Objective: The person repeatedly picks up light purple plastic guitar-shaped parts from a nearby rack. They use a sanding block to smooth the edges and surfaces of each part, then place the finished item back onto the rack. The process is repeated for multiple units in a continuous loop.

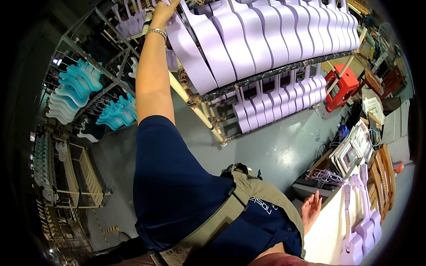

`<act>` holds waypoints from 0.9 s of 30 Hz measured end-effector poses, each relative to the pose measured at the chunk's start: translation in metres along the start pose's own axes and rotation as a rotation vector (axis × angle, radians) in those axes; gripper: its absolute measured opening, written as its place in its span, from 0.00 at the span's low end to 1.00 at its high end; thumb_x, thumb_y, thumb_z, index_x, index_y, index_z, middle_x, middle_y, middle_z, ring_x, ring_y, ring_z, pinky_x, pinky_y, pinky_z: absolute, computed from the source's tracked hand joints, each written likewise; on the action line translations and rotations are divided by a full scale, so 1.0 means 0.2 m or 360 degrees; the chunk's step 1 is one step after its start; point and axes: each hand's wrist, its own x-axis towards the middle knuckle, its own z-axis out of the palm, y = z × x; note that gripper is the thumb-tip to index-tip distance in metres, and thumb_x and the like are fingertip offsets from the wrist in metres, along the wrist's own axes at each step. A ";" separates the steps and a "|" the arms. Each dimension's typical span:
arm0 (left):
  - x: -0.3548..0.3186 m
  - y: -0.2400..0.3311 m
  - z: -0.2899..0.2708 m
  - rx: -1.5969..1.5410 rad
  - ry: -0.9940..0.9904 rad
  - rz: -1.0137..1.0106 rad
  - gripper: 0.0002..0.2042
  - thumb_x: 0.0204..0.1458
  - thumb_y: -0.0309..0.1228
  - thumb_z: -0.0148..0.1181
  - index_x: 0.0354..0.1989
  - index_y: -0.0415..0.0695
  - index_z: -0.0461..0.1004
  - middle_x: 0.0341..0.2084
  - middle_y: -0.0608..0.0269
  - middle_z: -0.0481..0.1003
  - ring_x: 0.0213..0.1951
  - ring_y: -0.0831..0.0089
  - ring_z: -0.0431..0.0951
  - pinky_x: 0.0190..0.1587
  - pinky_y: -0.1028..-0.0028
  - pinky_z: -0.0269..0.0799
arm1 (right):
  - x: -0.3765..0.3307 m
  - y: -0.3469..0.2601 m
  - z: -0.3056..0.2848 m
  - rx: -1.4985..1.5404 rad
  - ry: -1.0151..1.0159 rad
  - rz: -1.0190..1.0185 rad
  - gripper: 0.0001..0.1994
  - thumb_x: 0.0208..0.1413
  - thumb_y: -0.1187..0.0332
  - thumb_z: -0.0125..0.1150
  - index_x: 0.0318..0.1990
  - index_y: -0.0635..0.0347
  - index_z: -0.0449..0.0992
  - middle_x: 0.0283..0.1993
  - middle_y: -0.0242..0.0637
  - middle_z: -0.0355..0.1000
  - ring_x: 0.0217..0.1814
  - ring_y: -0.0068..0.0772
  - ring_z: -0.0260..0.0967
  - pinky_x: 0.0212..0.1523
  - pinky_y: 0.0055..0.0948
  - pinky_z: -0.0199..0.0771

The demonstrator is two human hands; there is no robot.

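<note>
My left arm reaches up and forward to the near left end of a rack. At the picture's top edge my left hand [163,13] is closed at the neck end of the nearest lilac ukulele [191,57]; the frame cuts off some fingers. Beside that instrument hangs a close row of matching lilac ukuleles [275,33], without strings. My right hand [312,208] is low at my right side, fingers stretched out and nothing in it. It is near the edge of a pale tabletop [326,226], where several lilac ukuleles [366,228] lie.
More lilac ukuleles hang on the rack's lower tier [279,102]. A red stool [341,86] stands beyond its right end. Turquoise and white bodies [77,84] hang at left, above a wheeled cart [80,177]. Framed items [355,148] and wooden parts [381,177] crowd the right.
</note>
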 end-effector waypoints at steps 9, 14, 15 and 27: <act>-0.06 0.07 0.01 0.1117 0.0158 -0.0151 0.42 0.43 0.69 0.46 0.50 0.37 0.68 0.47 0.42 0.70 0.51 0.47 0.70 0.51 0.58 0.66 | 0.00 0.07 0.03 0.0007 0.0034 0.0003 0.19 0.64 0.58 0.43 0.57 0.57 0.65 0.42 0.42 0.74 0.40 0.34 0.73 0.43 0.32 0.77; -0.01 0.04 0.10 0.1257 0.0188 -0.0236 0.46 0.48 0.68 0.33 0.63 0.38 0.52 0.58 0.44 0.59 0.59 0.46 0.60 0.59 0.56 0.57 | -0.02 0.20 0.07 0.0076 0.0078 -0.0007 0.19 0.64 0.58 0.43 0.57 0.57 0.65 0.42 0.40 0.74 0.39 0.34 0.74 0.42 0.32 0.78; -0.04 0.17 0.16 0.1186 0.0471 -0.0151 0.40 0.51 0.64 0.37 0.58 0.36 0.60 0.50 0.43 0.67 0.52 0.47 0.68 0.52 0.58 0.65 | -0.04 0.22 0.06 0.0092 0.0161 -0.0017 0.19 0.64 0.58 0.43 0.58 0.56 0.65 0.43 0.40 0.74 0.38 0.34 0.74 0.40 0.32 0.78; -1.95 1.15 1.40 -0.1581 -0.0928 -0.0353 0.12 0.57 0.32 0.47 0.42 0.36 0.70 0.25 0.66 0.68 0.21 0.86 0.62 0.22 0.88 0.58 | -0.54 0.39 0.08 0.0061 0.0483 -0.0382 0.17 0.63 0.58 0.44 0.53 0.58 0.67 0.39 0.30 0.70 0.37 0.22 0.69 0.39 0.23 0.71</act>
